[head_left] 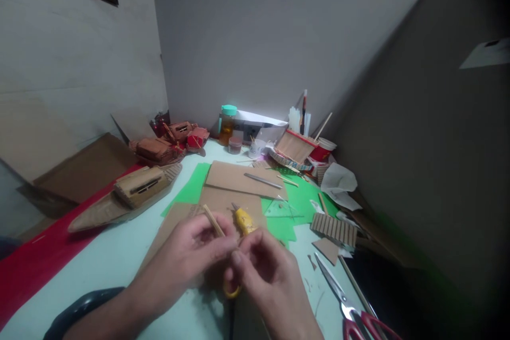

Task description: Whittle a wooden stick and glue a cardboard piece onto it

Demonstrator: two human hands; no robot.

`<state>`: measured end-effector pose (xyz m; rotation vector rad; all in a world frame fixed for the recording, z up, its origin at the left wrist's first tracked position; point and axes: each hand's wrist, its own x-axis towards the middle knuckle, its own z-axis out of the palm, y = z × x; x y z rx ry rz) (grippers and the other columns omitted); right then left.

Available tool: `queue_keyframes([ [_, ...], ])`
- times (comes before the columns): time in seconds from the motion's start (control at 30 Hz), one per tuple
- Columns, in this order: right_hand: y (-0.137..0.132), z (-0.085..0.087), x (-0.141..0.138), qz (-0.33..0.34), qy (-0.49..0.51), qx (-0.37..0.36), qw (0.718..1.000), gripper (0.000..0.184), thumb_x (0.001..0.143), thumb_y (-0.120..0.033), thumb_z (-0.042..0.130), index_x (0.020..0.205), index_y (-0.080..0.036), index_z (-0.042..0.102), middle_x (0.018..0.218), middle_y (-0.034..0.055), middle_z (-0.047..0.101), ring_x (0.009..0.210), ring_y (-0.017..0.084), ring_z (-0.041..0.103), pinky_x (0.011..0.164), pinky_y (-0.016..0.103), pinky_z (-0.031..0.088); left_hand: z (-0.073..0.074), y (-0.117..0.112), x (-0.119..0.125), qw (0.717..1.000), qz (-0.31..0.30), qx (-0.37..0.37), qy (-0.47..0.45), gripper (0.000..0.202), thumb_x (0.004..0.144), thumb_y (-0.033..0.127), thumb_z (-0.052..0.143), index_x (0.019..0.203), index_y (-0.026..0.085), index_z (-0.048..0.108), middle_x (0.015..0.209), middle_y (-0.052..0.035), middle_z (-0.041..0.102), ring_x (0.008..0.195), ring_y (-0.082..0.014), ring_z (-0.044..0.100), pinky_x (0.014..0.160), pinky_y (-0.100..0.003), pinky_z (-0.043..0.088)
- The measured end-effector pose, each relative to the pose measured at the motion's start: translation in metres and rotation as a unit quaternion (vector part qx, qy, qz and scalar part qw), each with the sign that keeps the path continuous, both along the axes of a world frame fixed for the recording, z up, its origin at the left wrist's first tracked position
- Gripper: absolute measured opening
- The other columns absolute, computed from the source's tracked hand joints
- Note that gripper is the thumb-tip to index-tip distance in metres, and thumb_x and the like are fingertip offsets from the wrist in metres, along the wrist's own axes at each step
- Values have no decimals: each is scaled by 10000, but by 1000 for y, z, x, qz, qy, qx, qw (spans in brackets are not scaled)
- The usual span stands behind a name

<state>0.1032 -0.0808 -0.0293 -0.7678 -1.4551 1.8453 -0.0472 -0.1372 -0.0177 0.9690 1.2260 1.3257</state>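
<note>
My left hand (199,247) is closed on a thin wooden stick (214,221), whose upper end sticks out between thumb and fingers. Right beside it, my right hand (265,271) has thumb and forefinger pinched together at the left fingertips. What lies in that pinch is hidden. Just behind the hands rests a yellow tool with a dark pointed tip (244,220), which looks like a hot glue gun. A yellow loop (231,291) shows below the fingers. Brown cardboard sheets (235,201) lie beneath and beyond.
A cardboard model boat (131,195) stands at left, with reddish models (159,146) behind. Red-handled scissors (346,305) lie open at right near corrugated cardboard (333,229). Green sheets (306,199), a metal blade or ruler (263,180) and a green-lidded jar (227,126) are farther back.
</note>
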Motion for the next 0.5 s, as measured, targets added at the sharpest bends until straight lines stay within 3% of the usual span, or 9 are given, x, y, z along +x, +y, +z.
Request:
queue_keyframes([
  [0.2, 3, 1, 3, 25, 6, -4, 1000, 408, 839, -532, 752, 771, -184, 549, 627, -10, 658, 583, 103, 619, 607, 204, 494, 2, 3, -9, 998, -4, -23, 62, 227, 870, 386, 698, 790, 179, 651, 708, 2, 663, 660, -168, 640, 643, -276, 495],
  [0.37, 11, 10, 11, -33, -1, 40, 999, 282, 885, -457, 721, 871, -195, 620, 789, 3, 679, 718, 116, 628, 660, 193, 495, 2, 5, -24, 986, 63, -56, 141, 312, 825, 468, 705, 754, 180, 608, 638, 56, 531, 513, -97, 442, 471, -223, 320],
  [0.5, 16, 12, 14, -63, -4, 68, 996, 277, 880, -471, 722, 851, -206, 645, 771, -9, 653, 693, 106, 600, 646, 172, 497, 0, 11, -40, 974, 111, -62, 188, 316, 797, 481, 722, 777, 176, 643, 714, 13, 593, 641, -164, 557, 566, -276, 431],
])
